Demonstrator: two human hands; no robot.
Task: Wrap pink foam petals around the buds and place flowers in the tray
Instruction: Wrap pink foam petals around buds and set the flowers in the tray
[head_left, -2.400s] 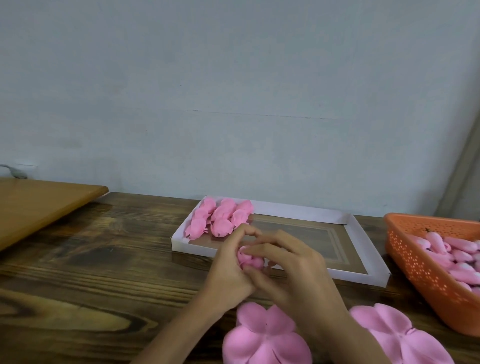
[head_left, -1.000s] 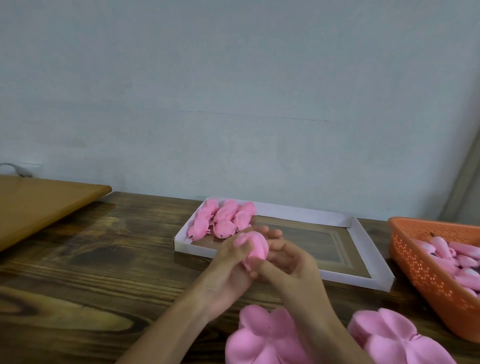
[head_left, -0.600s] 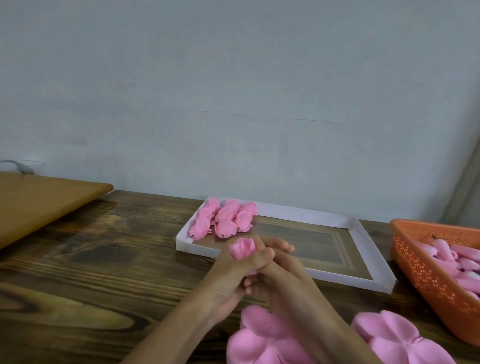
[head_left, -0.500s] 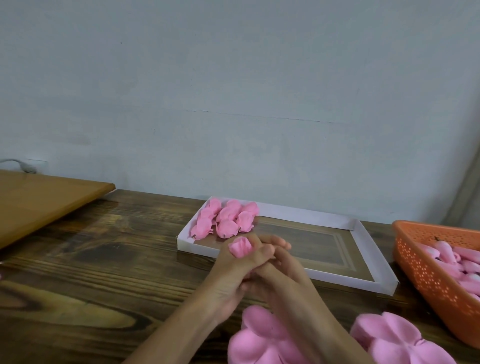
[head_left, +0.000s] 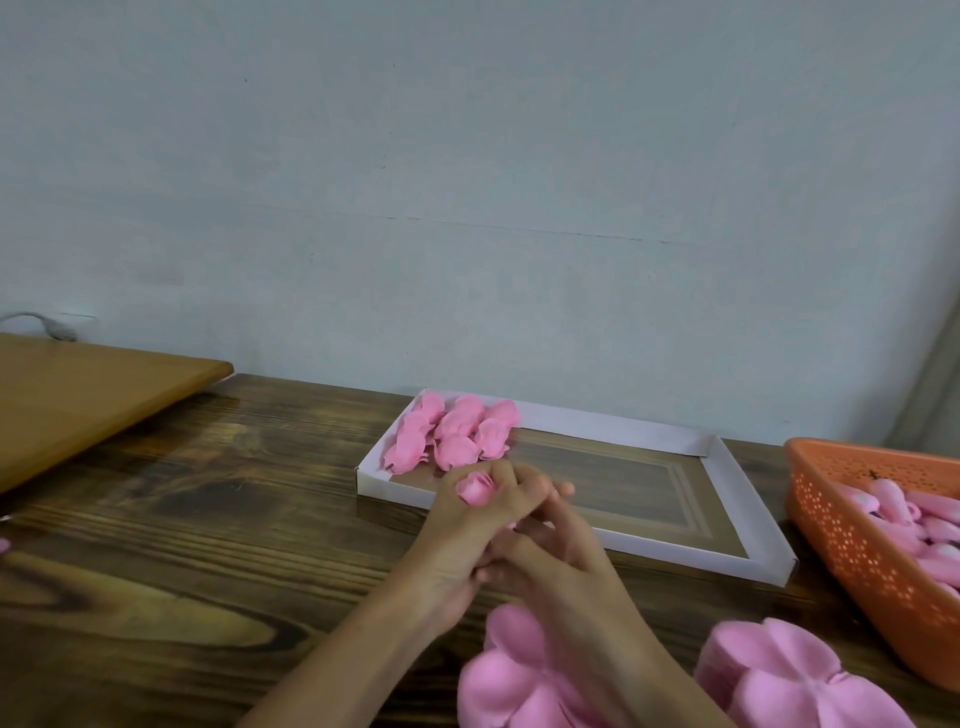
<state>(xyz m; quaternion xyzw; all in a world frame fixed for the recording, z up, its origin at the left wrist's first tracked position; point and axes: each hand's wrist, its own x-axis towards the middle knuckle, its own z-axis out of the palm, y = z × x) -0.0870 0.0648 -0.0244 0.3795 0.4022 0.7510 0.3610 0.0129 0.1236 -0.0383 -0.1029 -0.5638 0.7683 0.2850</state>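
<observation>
Two hands meet just in front of the tray's (head_left: 675, 551) near wall, towards its left end, above the dark wooden desk (head_left: 234, 493). The left hand (head_left: 462, 530) has its grip on a rolled pink foam flower (head_left: 475, 489), thumb and forefinger curled round it so only the top pokes out. The right hand (head_left: 553, 558) is tucked against the left from the tray's side, its fingers bent up behind the flower; whether its grip has hold of the flower or only rests against the other hand I cannot tell (that part is blurred and hidden).

Inside the tray, packed into its far left corner, sits a cluster of finished flowers (head_left: 452, 434), touching one another; the brown floor takes up the other part of the tray. Right of the tray, just beside it, stands an orange perforated basket (head_left: 852, 551) holding pink buds (head_left: 930, 530). Nearer to me than the tray, by the forearms, lie two stacks of flat pink petal pieces, one (head_left: 509, 686) partly under the right arm and another (head_left: 779, 680) nearer the basket. Well to the left of the tray a lighter wooden board (head_left: 78, 395) overlaps the desk's edge.
</observation>
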